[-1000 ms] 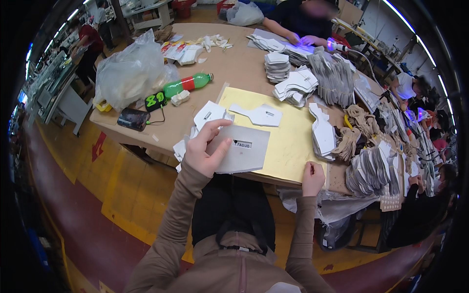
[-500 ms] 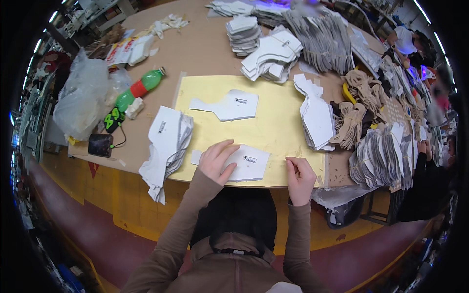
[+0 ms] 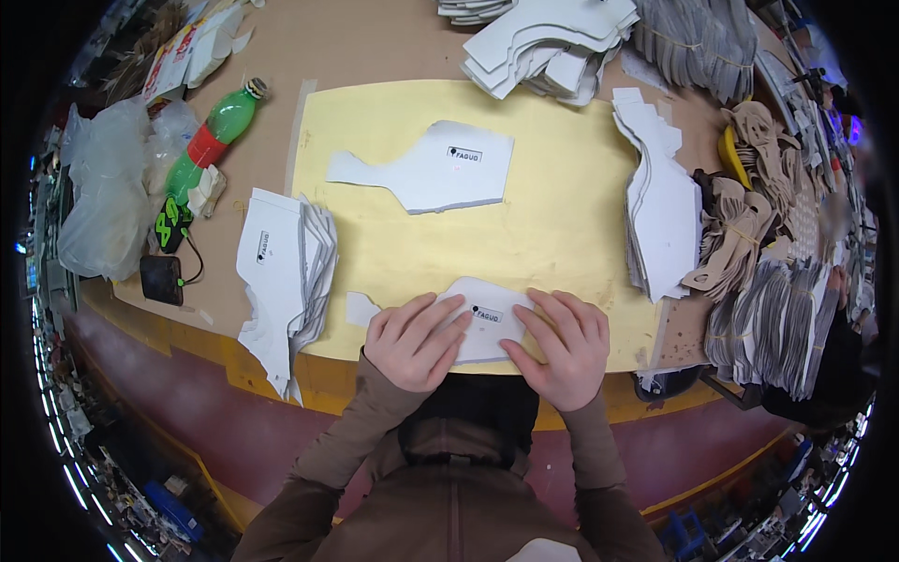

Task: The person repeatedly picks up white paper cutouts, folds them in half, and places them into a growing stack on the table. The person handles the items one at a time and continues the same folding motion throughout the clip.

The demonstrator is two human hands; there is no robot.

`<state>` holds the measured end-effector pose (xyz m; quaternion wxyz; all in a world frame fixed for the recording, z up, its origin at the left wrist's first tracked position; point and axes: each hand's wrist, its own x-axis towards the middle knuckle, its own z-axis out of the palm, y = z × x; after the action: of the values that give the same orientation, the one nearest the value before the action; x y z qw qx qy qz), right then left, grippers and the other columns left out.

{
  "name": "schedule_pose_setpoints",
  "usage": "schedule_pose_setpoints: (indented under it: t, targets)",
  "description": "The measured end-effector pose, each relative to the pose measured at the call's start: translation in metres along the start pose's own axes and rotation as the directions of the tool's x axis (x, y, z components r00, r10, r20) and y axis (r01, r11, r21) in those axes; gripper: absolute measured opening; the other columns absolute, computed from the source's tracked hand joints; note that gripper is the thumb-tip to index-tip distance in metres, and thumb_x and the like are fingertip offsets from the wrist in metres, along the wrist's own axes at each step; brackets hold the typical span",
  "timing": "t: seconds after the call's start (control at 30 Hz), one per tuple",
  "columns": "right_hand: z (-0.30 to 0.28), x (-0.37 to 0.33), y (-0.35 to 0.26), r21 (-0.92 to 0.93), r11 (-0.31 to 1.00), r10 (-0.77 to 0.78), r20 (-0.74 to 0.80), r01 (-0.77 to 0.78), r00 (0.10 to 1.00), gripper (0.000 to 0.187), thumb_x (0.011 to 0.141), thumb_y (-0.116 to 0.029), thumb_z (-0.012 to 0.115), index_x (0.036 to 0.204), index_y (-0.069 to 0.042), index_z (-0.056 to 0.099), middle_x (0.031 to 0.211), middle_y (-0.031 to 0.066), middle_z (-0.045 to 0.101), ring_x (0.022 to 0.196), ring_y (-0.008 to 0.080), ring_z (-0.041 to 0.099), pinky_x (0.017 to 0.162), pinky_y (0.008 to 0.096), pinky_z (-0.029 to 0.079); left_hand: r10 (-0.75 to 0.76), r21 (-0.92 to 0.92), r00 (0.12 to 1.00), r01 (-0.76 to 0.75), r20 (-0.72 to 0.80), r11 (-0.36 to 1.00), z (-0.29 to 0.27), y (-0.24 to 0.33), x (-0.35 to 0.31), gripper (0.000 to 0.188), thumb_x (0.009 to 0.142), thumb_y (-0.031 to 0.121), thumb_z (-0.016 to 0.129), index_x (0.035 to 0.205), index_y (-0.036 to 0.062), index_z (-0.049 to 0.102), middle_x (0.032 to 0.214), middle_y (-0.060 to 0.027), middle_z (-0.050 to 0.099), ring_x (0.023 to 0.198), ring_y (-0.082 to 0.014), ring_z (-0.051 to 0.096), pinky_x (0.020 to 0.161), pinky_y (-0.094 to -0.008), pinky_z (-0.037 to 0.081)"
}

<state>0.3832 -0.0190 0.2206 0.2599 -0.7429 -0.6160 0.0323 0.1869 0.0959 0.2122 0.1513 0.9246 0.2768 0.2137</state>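
Note:
Both hands rest on a white cut piece (image 3: 482,332) with a small black print, lying at the near edge of a yellow sheet. My left hand (image 3: 412,342) covers its left part, fingers stretched out flat. At its right end my right hand (image 3: 562,347) presses with spread fingers, the thumb on the near side. A second white piece (image 3: 440,169) of matching outline, with a narrow tail to the left, lies farther away on the yellow sheet (image 3: 562,215). To the left stands a stack of printed white pieces (image 3: 281,248); to the right is another white stack (image 3: 663,211).
Bundled pale pieces (image 3: 552,47) and grey stacks (image 3: 698,47) stand at the back. Beige straps (image 3: 735,229) and upright grey pieces (image 3: 768,323) lie on the right. At left are a green bottle (image 3: 229,120), a plastic bag (image 3: 108,197) and a cabled black device (image 3: 162,279).
My right hand has moved left from beside the near piece onto its right end. My left hand has flattened further over the piece. The view has shifted closer to the table.

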Motion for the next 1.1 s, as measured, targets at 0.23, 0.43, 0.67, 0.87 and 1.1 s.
schedule_pose_setpoints:
  t: [0.23, 0.43, 0.67, 0.87, 1.1]
  targets:
    - [0.0, 0.003, 0.0, 0.005, 1.0, 0.007, 0.012, -0.007, 1.0, 0.037, 0.075, -0.028, 0.084, 0.108, -0.014, 0.074, 0.123, 0.0017, 0.067, 0.109, 0.0244, 0.061, 0.092, 0.0402, 0.044, 0.009, -0.07, 1.0, -0.008, 0.011, 0.998, -0.002, -0.003, 0.002, 0.031, 0.075, 0.015, 0.079, 0.106, 0.0204, 0.077, 0.122, -0.0014, 0.07, 0.106, -0.0232, 0.065, 0.086, -0.0357, 0.045]
    - [0.0, 0.002, 0.002, 0.016, 1.0, 0.017, -0.002, -0.017, 1.0, 0.04, 0.075, -0.027, 0.084, 0.111, -0.012, 0.073, 0.124, 0.0031, 0.067, 0.11, 0.0249, 0.061, 0.093, 0.0405, 0.044, -0.033, -0.105, 0.999, 0.032, -0.006, 0.994, -0.001, -0.001, 0.003, 0.031, 0.078, 0.017, 0.079, 0.109, 0.0189, 0.075, 0.125, -0.0047, 0.068, 0.109, -0.0236, 0.064, 0.087, -0.0357, 0.044]
    - [0.001, 0.001, -0.002, -0.002, 0.991, 0.134, -0.07, -0.134, 0.989, 0.05, 0.076, -0.026, 0.082, 0.121, -0.009, 0.068, 0.13, 0.0069, 0.063, 0.118, 0.0281, 0.058, 0.1, 0.0423, 0.042, -0.162, -0.028, 0.986, 0.161, -0.045, 0.987, 0.003, 0.002, 0.002, 0.043, 0.082, 0.023, 0.077, 0.122, 0.0099, 0.068, 0.13, -0.0088, 0.066, 0.116, -0.0271, 0.062, 0.095, -0.0384, 0.045]
    - [-0.002, 0.001, -0.001, 0.084, 0.986, 0.15, -0.051, -0.146, 0.987, 0.038, 0.079, -0.021, 0.081, 0.112, -0.008, 0.069, 0.122, 0.0076, 0.066, 0.116, 0.0291, 0.058, 0.101, 0.0428, 0.04, -0.1, -0.147, 0.993, 0.089, -0.07, 0.985, 0.003, -0.001, 0.0, 0.029, 0.082, 0.017, 0.077, 0.109, 0.0091, 0.073, 0.125, -0.0108, 0.069, 0.112, -0.0292, 0.064, 0.097, -0.0384, 0.045]
    - [-0.008, -0.001, -0.005, 0.729, 0.515, 0.472, 0.198, -0.451, 0.859, 0.013, 0.089, 0.004, 0.07, 0.1, 0.002, 0.065, 0.087, 0.0059, 0.066, 0.08, 0.0123, 0.063, 0.07, 0.0253, 0.049, -0.242, -0.43, 0.968, 0.191, -0.066, 0.882, -0.013, -0.002, 0.022, 0.025, 0.088, 0.011, 0.071, 0.113, 0.0054, 0.071, 0.122, -0.0118, 0.067, 0.114, -0.0304, 0.062, 0.1, -0.0412, 0.046]
